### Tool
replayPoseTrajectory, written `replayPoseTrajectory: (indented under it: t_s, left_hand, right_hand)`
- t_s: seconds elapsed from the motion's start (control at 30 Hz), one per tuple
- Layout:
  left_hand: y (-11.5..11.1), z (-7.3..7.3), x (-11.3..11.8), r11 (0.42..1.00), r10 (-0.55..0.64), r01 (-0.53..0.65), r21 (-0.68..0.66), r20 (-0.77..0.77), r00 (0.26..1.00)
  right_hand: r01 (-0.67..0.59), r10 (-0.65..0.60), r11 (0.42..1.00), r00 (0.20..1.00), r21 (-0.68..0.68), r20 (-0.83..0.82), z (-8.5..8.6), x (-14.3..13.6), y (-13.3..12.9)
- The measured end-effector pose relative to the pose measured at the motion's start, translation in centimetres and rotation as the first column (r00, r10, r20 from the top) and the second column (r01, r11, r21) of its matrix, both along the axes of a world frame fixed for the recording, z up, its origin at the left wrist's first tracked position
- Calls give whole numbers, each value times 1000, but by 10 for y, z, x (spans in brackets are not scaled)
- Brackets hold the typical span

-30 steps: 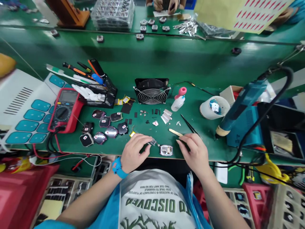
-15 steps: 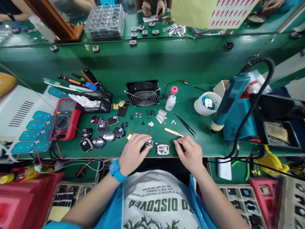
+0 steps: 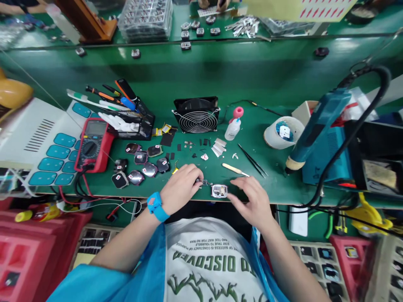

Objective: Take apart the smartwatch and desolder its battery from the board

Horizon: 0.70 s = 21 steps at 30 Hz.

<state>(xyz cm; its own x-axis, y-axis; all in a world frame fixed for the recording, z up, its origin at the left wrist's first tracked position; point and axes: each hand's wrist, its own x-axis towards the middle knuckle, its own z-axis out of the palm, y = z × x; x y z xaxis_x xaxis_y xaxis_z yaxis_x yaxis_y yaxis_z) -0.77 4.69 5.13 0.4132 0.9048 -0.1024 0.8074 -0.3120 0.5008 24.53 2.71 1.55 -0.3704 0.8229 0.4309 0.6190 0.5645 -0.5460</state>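
Near the front edge of the green bench, a small silver watch-like case lies with its inside facing up. My left hand is closed on a small dark electronic part, just left of the case. On the case's right side is my right hand, its thumb and fingers apart with nothing visible between them. Behind the case lie a cream-handled tool and black tweezers.
Several dark watch screens lie to the left, beside a red multimeter. A fan and a white bottle stand behind. On the right, a teal electric screwdriver hangs near a white tub.
My right hand has opened, thumb and fingers spreading beside the case. My left hand still holds the small part, now closer to the case. The whole view has shifted slightly.
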Motion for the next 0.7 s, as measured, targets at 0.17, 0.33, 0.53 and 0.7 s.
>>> replayPoseTrajectory:
  t_s: [0.17, 0.33, 0.53, 0.7]
  left_hand:
    - [-9, -3, 6, 979, 189, -163, -120, 252, 949]
    - [-22, -5, 19, 856, 509, -290, -429, 592, 625]
    - [-30, 7, 38, 752, 634, -174, -636, 625, 455]
    - [-28, 14, 48, 759, 607, -124, -639, 626, 490]
  right_hand:
    - [-86, 89, 995, 993, -42, 75, -2, -10, -6]
    - [88, -89, 996, 995, -24, -52, 11, -21, -8]
    - [-31, -162, 891, 910, -453, -382, 36, -32, -18]
    - [-107, -264, 788, 831, -606, -490, 32, -33, -16]
